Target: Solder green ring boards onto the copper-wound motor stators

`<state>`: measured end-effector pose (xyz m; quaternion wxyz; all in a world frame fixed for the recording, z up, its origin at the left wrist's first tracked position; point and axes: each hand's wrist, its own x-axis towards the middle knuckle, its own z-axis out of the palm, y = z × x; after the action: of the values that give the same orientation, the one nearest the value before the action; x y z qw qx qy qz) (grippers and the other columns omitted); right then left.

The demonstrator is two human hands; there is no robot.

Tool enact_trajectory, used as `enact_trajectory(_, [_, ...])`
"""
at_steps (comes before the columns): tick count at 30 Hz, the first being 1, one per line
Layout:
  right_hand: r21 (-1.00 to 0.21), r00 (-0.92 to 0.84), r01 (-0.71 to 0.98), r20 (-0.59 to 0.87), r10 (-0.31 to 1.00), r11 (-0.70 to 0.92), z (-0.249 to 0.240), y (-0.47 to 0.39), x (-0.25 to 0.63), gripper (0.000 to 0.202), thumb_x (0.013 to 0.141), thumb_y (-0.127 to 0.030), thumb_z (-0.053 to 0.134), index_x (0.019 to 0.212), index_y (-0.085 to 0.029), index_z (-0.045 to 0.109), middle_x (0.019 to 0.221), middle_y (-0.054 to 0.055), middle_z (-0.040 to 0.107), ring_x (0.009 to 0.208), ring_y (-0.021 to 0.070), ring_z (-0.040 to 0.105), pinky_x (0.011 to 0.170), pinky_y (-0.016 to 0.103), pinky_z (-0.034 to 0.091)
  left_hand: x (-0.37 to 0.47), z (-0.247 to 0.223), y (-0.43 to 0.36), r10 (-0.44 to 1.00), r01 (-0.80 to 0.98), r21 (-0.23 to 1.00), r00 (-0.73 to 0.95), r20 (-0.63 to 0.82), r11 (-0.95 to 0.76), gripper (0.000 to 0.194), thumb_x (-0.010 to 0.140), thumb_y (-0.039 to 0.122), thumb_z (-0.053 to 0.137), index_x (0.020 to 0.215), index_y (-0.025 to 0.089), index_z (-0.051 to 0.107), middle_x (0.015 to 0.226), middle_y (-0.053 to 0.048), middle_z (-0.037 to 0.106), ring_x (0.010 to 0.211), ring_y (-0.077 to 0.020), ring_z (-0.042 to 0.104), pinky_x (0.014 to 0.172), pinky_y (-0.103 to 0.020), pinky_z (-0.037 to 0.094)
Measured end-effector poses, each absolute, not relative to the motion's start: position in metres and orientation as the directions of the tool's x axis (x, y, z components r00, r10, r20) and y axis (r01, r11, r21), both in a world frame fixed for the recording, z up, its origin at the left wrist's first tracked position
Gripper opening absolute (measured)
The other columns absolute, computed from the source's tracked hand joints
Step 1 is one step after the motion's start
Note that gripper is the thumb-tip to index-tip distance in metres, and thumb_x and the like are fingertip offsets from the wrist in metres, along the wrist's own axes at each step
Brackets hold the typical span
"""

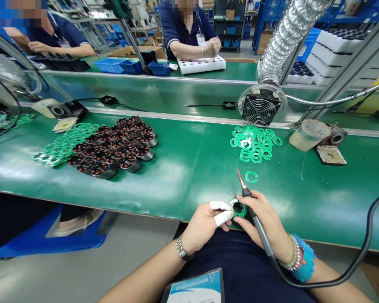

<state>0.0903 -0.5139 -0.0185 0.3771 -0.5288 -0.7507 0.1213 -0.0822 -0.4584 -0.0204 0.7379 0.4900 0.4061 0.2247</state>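
Here's the green ring board (240, 215), right at the near edge of the counter (183, 172), between the two hands. The left hand (200, 229) has a narrow grip on its left side, white-wrapped thumb and finger closing in. Over on the other side, the right hand (268, 219) carries the soldering iron (261, 233) and brings its fingertips to the ring too. The ring looks light, thin and stiff, perhaps brittle; its outer rim is the place to pinch, lightly. What fills its dark centre, I can't tell. The iron seems heavier, dragged by its cable, safest by the dark handle. Just beyond lies a loose green ring (247, 176).
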Motion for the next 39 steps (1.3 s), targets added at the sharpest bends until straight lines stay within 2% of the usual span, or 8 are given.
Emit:
enact_trajectory(3, [-0.608, -0.143, 0.665, 0.465, 0.874, 0.433, -0.011, -0.512, 0.089, 0.032, 0.08, -0.013, 0.057, 0.112, -0.016, 0.05, 0.104, 0.011, 0.061, 0.105, 0.0234, 0.052, 0.089, 0.04, 0.047, -0.078, -0.019, -0.455, 0.658, 0.007, 0.824, 0.597, -0.458, 0.567, 0.02, 0.067, 0.03, 0.068, 0.072, 0.013, 0.059, 0.055, 0.002, 0.054, 0.047, -0.0082, 0.05, 0.046, -0.02, 0.046])
enact_trajectory(6, [-0.601, -0.191, 0.622, 0.506, 0.841, 0.503, -0.004, -0.504, 0.085, 0.025, 0.083, -0.006, 0.05, 0.104, -0.018, 0.053, 0.097, 0.008, 0.062, 0.1, 0.0199, 0.055, 0.085, 0.035, 0.048, -0.078, -0.019, -0.453, 0.64, -0.014, 0.809, 0.62, -0.454, 0.588, 0.022, 0.063, 0.029, 0.071, 0.069, 0.013, 0.057, 0.055, 0.003, 0.052, 0.048, -0.0083, 0.05, 0.045, -0.02, 0.046])
enact_trajectory(10, [-0.583, -0.237, 0.592, 0.533, 0.812, 0.556, -0.004, -0.496, 0.079, 0.022, 0.082, -0.004, 0.05, 0.099, -0.018, 0.052, 0.087, 0.005, 0.061, 0.096, 0.0191, 0.055, 0.083, 0.035, 0.048, -0.08, -0.019, -0.453, 0.651, 0.001, 0.841, 0.632, -0.42, 0.542, 0.023, 0.066, 0.03, 0.07, 0.071, 0.013, 0.056, 0.057, 0.003, 0.052, 0.049, -0.0079, 0.05, 0.047, -0.021, 0.046])
enact_trajectory(19, [-0.701, -0.125, 0.572, 0.437, 0.891, 0.425, -0.002, -0.513, 0.084, 0.021, 0.08, -0.004, 0.05, 0.095, -0.018, 0.055, 0.088, 0.006, 0.059, 0.094, 0.0193, 0.053, 0.079, 0.033, 0.047, -0.085, -0.022, -0.461, 0.703, 0.074, 0.918, 0.62, -0.349, 0.39, 0.019, 0.076, 0.032, 0.059, 0.077, 0.014, 0.051, 0.063, 0.0, 0.059, 0.051, -0.0095, 0.057, 0.056, -0.023, 0.045])
enact_trajectory(22, [-0.724, -0.081, 0.565, 0.429, 0.9, 0.396, 0.005, -0.522, 0.095, 0.021, 0.08, -0.005, 0.053, 0.096, -0.018, 0.058, 0.084, 0.005, 0.06, 0.084, 0.0173, 0.056, 0.07, 0.029, 0.048, -0.086, -0.024, -0.462, 0.706, 0.092, 0.921, 0.615, -0.352, 0.379, 0.019, 0.078, 0.032, 0.057, 0.078, 0.015, 0.051, 0.065, -0.001, 0.061, 0.053, -0.01, 0.058, 0.057, -0.023, 0.044])
enact_trajectory(26, [-0.729, -0.175, 0.512, 0.429, 0.886, 0.455, 0.015, -0.532, 0.112, 0.032, 0.08, -0.009, 0.055, 0.11, -0.018, 0.057, 0.078, 0.006, 0.062, 0.071, 0.0166, 0.056, 0.062, 0.03, 0.048, -0.086, -0.024, -0.462, 0.709, 0.102, 0.923, 0.611, -0.353, 0.371, 0.019, 0.078, 0.033, 0.056, 0.077, 0.015, 0.05, 0.065, -0.001, 0.061, 0.052, -0.01, 0.058, 0.057, -0.024, 0.044])
enact_trajectory(31, [-0.758, -0.204, 0.477, 0.396, 0.895, 0.444, 0.021, -0.538, 0.118, 0.027, 0.078, -0.006, 0.052, 0.1, -0.018, 0.062, 0.067, 0.004, 0.061, 0.064, 0.0166, 0.054, 0.056, 0.031, 0.046, -0.086, -0.024, -0.462, 0.711, 0.103, 0.925, 0.611, -0.349, 0.366, 0.018, 0.078, 0.032, 0.057, 0.077, 0.015, 0.05, 0.066, -0.001, 0.062, 0.053, -0.0103, 0.059, 0.058, -0.024, 0.044])
enact_trajectory(39, [-0.753, -0.209, 0.478, 0.403, 0.891, 0.452, 0.022, -0.537, 0.116, 0.026, 0.077, -0.005, 0.052, 0.098, -0.016, 0.063, 0.067, 0.005, 0.061, 0.064, 0.0164, 0.053, 0.056, 0.031, 0.045, -0.086, -0.023, -0.461, 0.711, 0.118, 0.93, 0.613, -0.344, 0.348, 0.014, 0.08, 0.028, 0.054, 0.077, 0.015, 0.05, 0.066, -0.001, 0.062, 0.053, -0.0098, 0.058, 0.058, -0.023, 0.044])
